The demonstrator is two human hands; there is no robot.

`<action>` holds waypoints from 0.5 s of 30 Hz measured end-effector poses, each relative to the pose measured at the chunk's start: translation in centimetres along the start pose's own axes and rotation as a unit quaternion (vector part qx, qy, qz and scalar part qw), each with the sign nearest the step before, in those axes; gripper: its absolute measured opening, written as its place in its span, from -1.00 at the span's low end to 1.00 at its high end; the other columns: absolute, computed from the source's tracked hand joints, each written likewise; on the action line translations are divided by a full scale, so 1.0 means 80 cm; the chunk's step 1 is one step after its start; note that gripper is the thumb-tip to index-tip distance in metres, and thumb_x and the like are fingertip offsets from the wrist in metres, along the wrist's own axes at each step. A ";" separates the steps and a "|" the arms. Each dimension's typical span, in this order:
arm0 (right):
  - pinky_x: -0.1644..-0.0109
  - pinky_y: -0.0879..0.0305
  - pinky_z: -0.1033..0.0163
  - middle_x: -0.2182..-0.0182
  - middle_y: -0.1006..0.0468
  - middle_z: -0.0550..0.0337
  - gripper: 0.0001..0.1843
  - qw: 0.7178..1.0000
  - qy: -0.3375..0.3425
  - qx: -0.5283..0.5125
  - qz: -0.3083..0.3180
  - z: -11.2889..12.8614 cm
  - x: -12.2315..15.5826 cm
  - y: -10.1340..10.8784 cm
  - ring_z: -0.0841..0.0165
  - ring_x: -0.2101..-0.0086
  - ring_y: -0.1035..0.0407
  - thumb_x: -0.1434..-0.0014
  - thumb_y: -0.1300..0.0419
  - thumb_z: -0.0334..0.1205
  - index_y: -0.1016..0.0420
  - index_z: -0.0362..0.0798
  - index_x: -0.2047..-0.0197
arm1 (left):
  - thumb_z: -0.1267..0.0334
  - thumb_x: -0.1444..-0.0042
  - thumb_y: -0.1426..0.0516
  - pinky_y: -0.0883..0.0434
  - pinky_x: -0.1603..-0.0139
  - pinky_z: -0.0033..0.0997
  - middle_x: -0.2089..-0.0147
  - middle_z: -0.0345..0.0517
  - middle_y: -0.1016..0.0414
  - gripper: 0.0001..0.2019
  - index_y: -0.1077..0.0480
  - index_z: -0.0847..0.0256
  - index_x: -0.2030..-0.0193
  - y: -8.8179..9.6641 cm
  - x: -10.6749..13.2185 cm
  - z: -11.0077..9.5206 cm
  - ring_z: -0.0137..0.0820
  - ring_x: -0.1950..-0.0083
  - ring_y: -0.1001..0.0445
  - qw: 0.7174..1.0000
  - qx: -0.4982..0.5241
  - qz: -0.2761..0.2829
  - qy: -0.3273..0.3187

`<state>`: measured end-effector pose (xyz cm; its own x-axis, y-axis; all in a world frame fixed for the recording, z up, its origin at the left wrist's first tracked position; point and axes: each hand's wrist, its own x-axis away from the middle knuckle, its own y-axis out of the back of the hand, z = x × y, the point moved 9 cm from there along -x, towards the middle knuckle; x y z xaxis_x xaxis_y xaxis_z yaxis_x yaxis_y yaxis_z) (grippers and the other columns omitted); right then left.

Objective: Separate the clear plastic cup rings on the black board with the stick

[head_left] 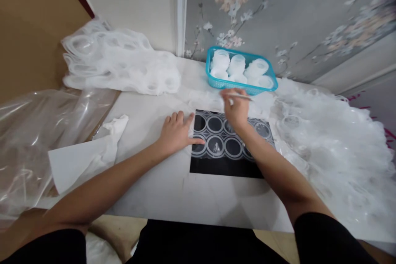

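My left hand (177, 133) lies flat on the white table (173, 189), fingers spread, its fingertips pressing the left edge of a clear plastic sheet of round moulded cups (222, 138). That sheet rests on a black mat (222, 167). My right hand (236, 109) is closed in a pinch at the sheet's far edge, holding a thin stick-like tool (243, 97) that points right. Just beyond it stands a turquoise basket (216, 83) with stacks of white round pieces.
Heaps of clear punched plastic sheeting lie at the back left (120, 64) and along the right (334, 140). A crumpled white cloth (116, 128) and white paper (71, 163) lie at the left. Clear film (27, 132) covers the far left. A floral wall stands behind.
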<state>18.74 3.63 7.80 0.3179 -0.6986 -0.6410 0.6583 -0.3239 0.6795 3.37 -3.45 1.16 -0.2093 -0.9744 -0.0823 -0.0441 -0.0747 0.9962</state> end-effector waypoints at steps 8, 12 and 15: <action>0.09 -0.36 0.14 0.25 -0.59 0.12 -0.76 0.960 -0.149 -0.207 0.116 -0.015 0.085 -0.001 0.25 0.19 -0.47 -0.26 -0.09 -0.09 -0.53 -0.01 0.26 | -0.49 0.12 0.08 -0.16 0.11 -0.24 0.07 0.12 -0.26 0.00 -0.14 0.20 -0.32 0.008 0.000 -0.022 -0.12 0.09 -0.25 0.998 0.034 -0.026 -0.037; 0.11 -0.37 0.16 0.25 -0.57 0.11 -0.75 0.945 -0.167 -0.242 0.145 -0.010 0.105 -0.013 0.26 0.20 -0.46 -0.26 -0.08 -0.08 -0.54 0.00 0.25 | -0.40 0.01 0.04 -0.15 0.09 -0.25 0.04 0.10 -0.23 -0.19 -0.20 0.06 -0.28 0.008 0.009 -0.045 -0.14 0.06 -0.23 0.996 0.041 -0.027 -0.077; 0.10 -0.37 0.16 0.26 -0.56 0.10 -0.72 0.942 -0.166 -0.251 0.148 -0.011 0.099 -0.014 0.25 0.19 -0.45 -0.27 -0.07 -0.06 -0.54 0.00 0.26 | -0.36 -0.01 0.01 -0.15 0.08 -0.26 0.04 0.08 -0.22 -0.24 -0.22 0.00 -0.27 0.005 0.011 -0.049 -0.15 0.05 -0.22 0.995 0.047 -0.019 -0.086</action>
<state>21.09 -0.95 1.64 0.3615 -0.8992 -0.2463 0.8412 0.2007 0.5021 6.98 -5.15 1.60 -0.3696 -0.9200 -0.1304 -0.1437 -0.0821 0.9862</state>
